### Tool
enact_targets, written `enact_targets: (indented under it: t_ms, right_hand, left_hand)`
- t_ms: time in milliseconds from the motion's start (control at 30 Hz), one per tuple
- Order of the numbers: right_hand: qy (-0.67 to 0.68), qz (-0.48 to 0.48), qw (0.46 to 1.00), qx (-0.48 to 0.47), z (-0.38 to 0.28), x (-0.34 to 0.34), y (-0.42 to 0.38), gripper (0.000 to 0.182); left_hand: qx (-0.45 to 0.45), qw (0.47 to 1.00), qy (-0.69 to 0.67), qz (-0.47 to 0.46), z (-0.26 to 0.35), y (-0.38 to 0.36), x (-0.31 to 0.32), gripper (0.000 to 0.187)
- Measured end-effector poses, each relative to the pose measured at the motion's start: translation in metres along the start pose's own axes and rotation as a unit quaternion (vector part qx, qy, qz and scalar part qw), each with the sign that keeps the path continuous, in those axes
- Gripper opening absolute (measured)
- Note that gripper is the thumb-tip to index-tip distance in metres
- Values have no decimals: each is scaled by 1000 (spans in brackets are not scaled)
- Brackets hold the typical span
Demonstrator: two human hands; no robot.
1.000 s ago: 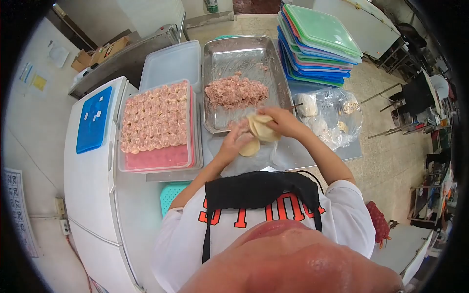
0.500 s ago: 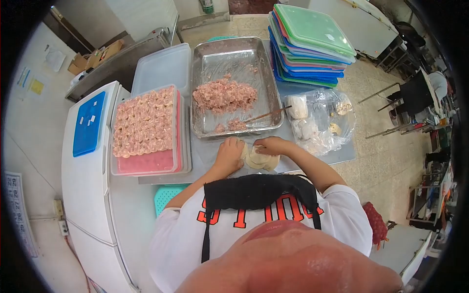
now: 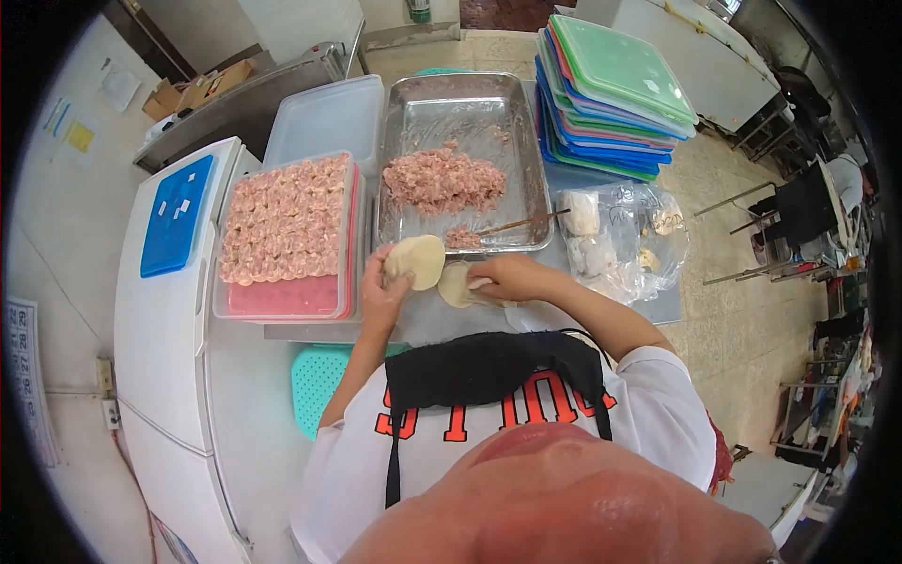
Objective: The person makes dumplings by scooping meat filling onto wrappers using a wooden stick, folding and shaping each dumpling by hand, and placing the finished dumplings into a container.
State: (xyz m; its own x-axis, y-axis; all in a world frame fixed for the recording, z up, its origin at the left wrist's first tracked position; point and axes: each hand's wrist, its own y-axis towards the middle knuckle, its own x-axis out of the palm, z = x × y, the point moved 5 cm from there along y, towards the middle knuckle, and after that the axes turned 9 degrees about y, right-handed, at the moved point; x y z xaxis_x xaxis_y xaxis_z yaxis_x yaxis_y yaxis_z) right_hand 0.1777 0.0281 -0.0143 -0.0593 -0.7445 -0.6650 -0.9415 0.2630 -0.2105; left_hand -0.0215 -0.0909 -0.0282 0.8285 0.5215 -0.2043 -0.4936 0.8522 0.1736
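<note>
Round pale dumpling wrappers (image 3: 421,260) are gripped in my left hand (image 3: 379,293), raised at the near left corner of the metal tray (image 3: 387,235). My right hand (image 3: 517,278) is closed on the edge of more round wrappers (image 3: 455,287), low over the table in front of the tray. Its fingertips are partly hidden. In the tray lies a mound of ground meat filling (image 3: 443,180). A thin spreading stick (image 3: 521,224) rests across the tray's near right rim, its tip in a small lump of filling.
Rows of filled dumplings (image 3: 287,216) sit in a plastic container (image 3: 221,305) at left. Colored lids (image 3: 625,70) are stacked at back right. A plastic bag with white packages (image 3: 648,211) lies at right. A blue lid (image 3: 177,216) rests on the white appliance.
My left hand has moved left and up, carrying wrappers away from those by my right hand. My right hand has shifted slightly left. The camera view has shifted a little.
</note>
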Motion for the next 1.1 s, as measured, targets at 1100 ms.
enact_targets:
  t_ms: [1100]
  right_hand:
    - [-56,225,964,-131,-51,-54,51,35]
  left_hand:
    - [-246,691,-631,-253,48,34,71,101]
